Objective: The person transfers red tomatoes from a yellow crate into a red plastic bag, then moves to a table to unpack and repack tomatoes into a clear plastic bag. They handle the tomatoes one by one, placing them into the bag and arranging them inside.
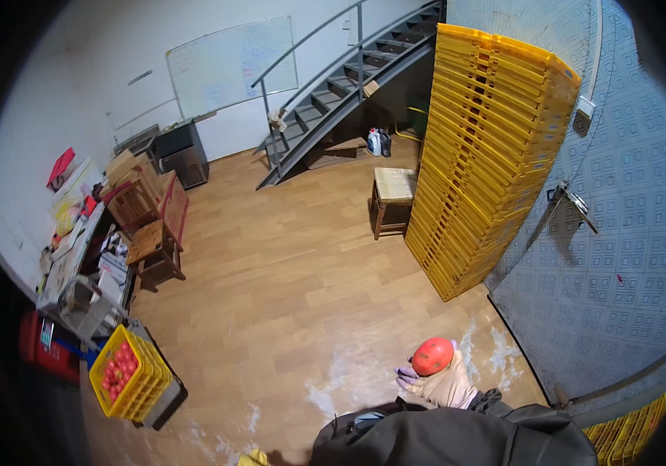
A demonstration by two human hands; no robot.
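Note:
My right hand (448, 381), in a pale glove with purplish fingertips, is low in the view, right of the middle. Its palm faces up and holds a rounded red object (432, 356) with small dark marks; what it is exactly I cannot tell. A dark sleeve (534, 422) runs from the wrist to the bottom right. My left hand is out of view. To the left, red tomato-like fruits (117, 370) fill the top yellow plastic crate (155, 373) of a short stack on a platform cart (171, 402).
A tall stack of yellow plastic crates (478, 163) leans in view beside a wooden stool (395, 189). A patterned blue panel with a metal latch (571, 201) borders the right. Metal stairs (333, 96) rise behind. A cluttered table (71, 250) and wooden chair (149, 244) line the left.

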